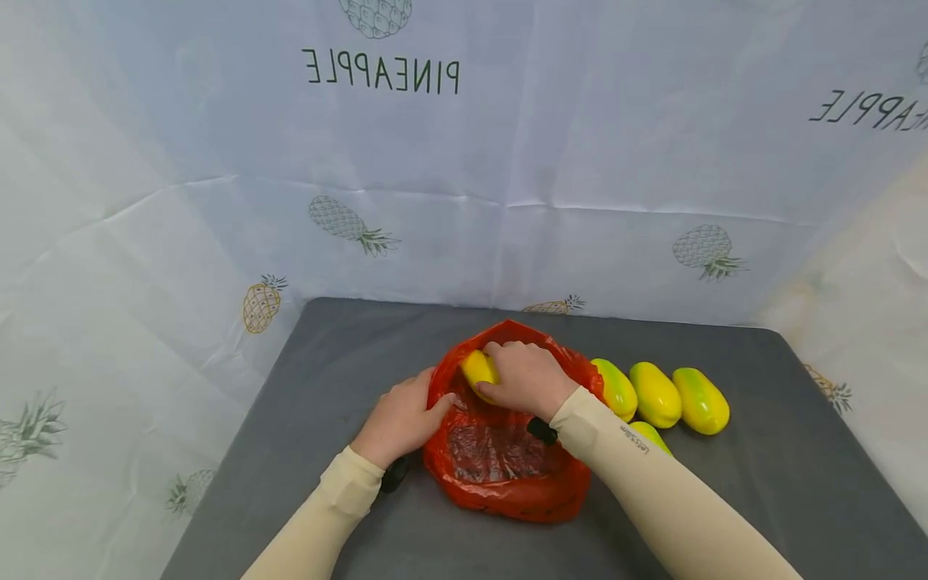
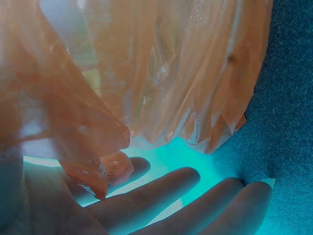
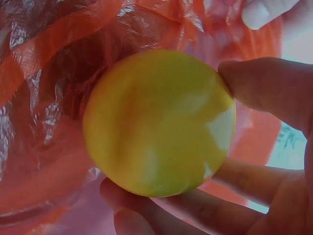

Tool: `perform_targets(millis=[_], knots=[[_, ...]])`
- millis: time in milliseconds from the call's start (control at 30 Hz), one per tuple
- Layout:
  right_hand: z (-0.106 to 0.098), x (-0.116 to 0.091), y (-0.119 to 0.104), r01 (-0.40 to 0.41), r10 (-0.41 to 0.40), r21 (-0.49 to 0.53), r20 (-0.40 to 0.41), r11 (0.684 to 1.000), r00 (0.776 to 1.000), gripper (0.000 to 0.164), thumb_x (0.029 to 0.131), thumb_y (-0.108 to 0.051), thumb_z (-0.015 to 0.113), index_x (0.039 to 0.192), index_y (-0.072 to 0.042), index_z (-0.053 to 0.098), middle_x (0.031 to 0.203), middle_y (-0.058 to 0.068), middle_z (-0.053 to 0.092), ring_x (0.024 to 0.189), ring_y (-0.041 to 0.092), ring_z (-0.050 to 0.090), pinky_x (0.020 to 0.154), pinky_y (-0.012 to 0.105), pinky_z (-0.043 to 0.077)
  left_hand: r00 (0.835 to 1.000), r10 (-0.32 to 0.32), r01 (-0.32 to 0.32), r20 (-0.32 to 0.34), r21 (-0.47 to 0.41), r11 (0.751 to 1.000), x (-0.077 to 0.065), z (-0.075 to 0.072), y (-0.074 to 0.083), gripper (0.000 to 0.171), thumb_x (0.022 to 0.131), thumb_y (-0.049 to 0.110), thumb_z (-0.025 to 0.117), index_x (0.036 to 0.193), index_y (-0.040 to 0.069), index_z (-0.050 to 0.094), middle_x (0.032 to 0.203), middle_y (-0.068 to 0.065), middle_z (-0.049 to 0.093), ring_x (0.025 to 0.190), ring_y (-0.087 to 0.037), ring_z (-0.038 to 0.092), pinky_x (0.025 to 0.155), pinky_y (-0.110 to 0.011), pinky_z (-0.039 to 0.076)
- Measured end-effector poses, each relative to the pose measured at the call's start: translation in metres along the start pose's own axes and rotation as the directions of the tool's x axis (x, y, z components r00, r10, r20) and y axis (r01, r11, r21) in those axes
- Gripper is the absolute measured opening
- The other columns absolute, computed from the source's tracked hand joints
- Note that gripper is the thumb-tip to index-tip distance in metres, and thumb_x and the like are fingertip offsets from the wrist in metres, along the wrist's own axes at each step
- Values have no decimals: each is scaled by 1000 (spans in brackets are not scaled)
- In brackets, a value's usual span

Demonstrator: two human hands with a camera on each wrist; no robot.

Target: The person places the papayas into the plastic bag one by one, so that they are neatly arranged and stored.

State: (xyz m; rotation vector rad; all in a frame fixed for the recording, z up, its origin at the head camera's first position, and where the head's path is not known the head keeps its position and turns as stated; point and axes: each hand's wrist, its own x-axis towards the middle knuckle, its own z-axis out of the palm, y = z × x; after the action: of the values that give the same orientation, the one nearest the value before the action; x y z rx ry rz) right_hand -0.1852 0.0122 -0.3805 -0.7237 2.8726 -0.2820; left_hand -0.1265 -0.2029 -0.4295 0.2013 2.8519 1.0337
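A red plastic bag (image 1: 507,491) stands on the grey table with its mouth spread open upward. At its left side my left hand (image 1: 402,415) holds the rim, the thumb over the inside and the fingers along the outside. The left wrist view has those fingers (image 2: 146,205) stretched out beneath crinkled plastic (image 2: 161,73). My right hand (image 1: 525,374) is in the bag's mouth and grips a yellow-green mango (image 1: 479,370). In the right wrist view, thumb and fingers surround this mango (image 3: 161,122), with the red plastic behind it.
Several more mangoes lie right of the bag: one mango (image 1: 616,388) beside it, another mango (image 1: 656,395), and a third mango (image 1: 702,400) farthest right. One mango (image 1: 648,435) is partly hidden by the right sleeve. A pineapple-print cloth (image 1: 507,161) hangs behind the grey table (image 1: 348,346).
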Motion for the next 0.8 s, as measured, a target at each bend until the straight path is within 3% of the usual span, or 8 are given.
perform_targets(millis=[233, 533, 800], knots=[[5, 2, 4, -20, 20, 24, -6, 1000, 1000, 56, 95, -45, 78, 134, -6, 66, 90, 3, 68, 71, 19, 58, 65, 32, 54, 1000, 14, -14, -2, 19, 1000, 2, 2, 2, 53, 103, 34, 70, 146, 6, 60, 124, -12, 76, 92, -21, 73, 89, -50, 66], [13, 7, 8, -18, 18, 17, 5, 1000, 1000, 54, 96, -47, 76, 132, -8, 67, 86, 1, 67, 69, 18, 58, 63, 31, 52, 997, 75, -74, -21, 33, 997, 1, 2, 0, 45, 104, 22, 69, 144, 3, 62, 125, -14, 76, 99, -29, 75, 91, -55, 65], [14, 11, 4, -10, 10, 18, 10, 1000, 1000, 49, 97, -48, 76, 125, -9, 68, 86, 2, 67, 68, 18, 59, 64, 32, 53, 998, 57, -56, -16, 36, 998, 0, 0, 0, 46, 103, 22, 68, 144, 4, 62, 125, -12, 77, 98, -27, 75, 93, -54, 65]])
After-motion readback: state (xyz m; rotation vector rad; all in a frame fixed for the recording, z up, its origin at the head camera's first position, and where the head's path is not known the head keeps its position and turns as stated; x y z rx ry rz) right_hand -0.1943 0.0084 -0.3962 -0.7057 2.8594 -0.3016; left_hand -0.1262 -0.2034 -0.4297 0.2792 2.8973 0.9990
